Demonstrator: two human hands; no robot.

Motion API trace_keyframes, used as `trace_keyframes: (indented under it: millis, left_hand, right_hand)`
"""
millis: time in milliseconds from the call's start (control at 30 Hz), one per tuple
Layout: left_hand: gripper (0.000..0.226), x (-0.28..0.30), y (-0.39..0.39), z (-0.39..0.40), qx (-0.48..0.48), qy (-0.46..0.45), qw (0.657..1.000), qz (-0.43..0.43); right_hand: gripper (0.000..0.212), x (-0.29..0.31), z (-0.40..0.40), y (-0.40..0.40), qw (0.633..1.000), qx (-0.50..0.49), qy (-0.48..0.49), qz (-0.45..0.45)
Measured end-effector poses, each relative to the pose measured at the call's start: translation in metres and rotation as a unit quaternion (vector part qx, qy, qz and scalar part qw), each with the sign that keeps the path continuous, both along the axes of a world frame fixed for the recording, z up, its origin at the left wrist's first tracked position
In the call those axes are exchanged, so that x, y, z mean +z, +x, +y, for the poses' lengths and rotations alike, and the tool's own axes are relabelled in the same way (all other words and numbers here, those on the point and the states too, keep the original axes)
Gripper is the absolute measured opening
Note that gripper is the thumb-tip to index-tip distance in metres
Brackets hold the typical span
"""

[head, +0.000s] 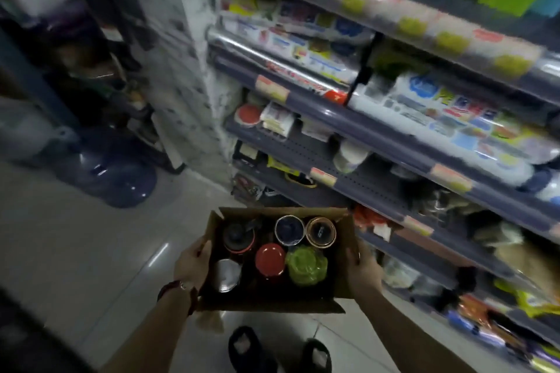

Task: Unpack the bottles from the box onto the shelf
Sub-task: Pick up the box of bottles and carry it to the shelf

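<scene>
Head view: left hand point(194, 263) and right hand point(362, 271) curl their fingers round the sides of the box point(344, 254), held up near the shelf point(375, 188) on the right. All bottles point(270, 259) sit inside, so no unpacking is done yet.

Both hands point(194, 263) point(362, 269) forward, fingers curled.

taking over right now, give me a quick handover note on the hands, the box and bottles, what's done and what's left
Left hand grips the left wall of the box; right hand grips its right wall. The open box is held up in front of the shelf, above the floor.
Six bottles stand in the box, seen from above: black top, silver top, red cap, green top, dark blue top, brown-rimmed top.
Done: box brought to the shelf.
Left: free a hand, probably by setting the box down, then move all six bottles to the shelf.
</scene>
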State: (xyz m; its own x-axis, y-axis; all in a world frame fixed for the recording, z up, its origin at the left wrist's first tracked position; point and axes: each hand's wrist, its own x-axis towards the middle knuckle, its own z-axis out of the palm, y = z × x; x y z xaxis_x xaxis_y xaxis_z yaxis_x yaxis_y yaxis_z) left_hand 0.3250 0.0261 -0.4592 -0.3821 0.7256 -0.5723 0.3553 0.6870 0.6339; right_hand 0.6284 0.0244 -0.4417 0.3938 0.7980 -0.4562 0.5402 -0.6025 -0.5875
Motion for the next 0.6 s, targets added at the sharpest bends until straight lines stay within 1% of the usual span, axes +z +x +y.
trace_keyframes:
  millis: [67,167,333,500,600]
  left_hand:
    - [0.034,-0.010,-0.028,-0.015,0.052,-0.008,0.999,0.003]
    - [0.034,-0.024,-0.062,-0.039,0.139,-0.019,0.990,0.005]
    - [0.033,-0.056,-0.099,-0.087,0.291,-0.038,0.956,0.014]
    - [0.035,-0.100,-0.122,-0.125,0.368,-0.070,0.927,0.037]
    - [0.036,-0.128,-0.125,-0.140,0.411,-0.088,0.906,0.041]
  right_hand:
    - [0.035,-0.013,0.017,-0.028,0.998,0.058,-0.008,-0.008]
    - [0.041,-0.032,0.039,-0.072,0.990,0.138,-0.021,-0.007]
    - [0.042,-0.071,0.066,-0.139,0.960,0.278,-0.021,0.021]
    - [0.035,-0.123,0.076,-0.197,0.929,0.367,-0.021,0.051]
    - [0.032,-0.162,0.076,-0.224,0.909,0.413,-0.034,0.045]
